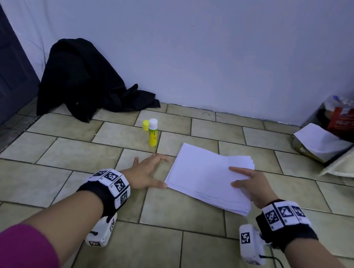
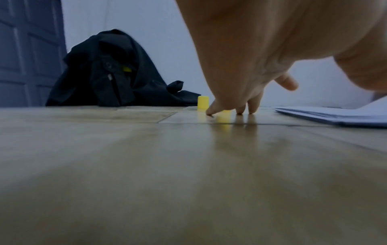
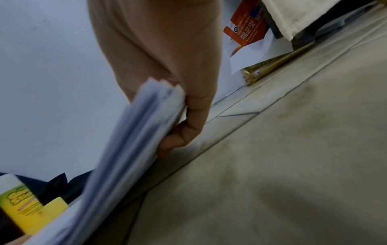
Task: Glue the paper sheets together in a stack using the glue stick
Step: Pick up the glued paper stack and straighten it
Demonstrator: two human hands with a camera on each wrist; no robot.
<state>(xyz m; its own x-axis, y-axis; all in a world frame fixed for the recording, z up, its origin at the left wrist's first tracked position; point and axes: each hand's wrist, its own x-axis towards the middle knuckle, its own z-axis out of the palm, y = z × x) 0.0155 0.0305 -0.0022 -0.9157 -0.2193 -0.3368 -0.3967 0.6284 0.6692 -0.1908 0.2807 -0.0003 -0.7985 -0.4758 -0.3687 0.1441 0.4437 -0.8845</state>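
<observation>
A stack of white paper sheets [image 1: 206, 175] lies on the tiled floor [image 1: 83, 157]. My right hand [image 1: 251, 184] grips the stack's right edge, thumb and forefinger on top. In the right wrist view the other fingers [image 3: 182, 136] curl under the paper stack [image 3: 130, 140], whose edge is raised. My left hand [image 1: 146, 169] is spread flat on the floor left of the stack, thumb at its near corner; its fingertips [image 2: 210, 112] touch the tiles. The yellow glue stick [image 1: 153, 132] stands upright behind the left hand, white tip up, its yellow cap [image 1: 145, 125] beside it.
A black garment [image 1: 83, 81] is heaped against the wall at the back left, next to a dark door [image 1: 2, 74]. At the right are a bag with an orange packet [image 1: 346, 122], a loose white sheet [image 1: 320, 141] and a cream cushion [image 1: 351, 159].
</observation>
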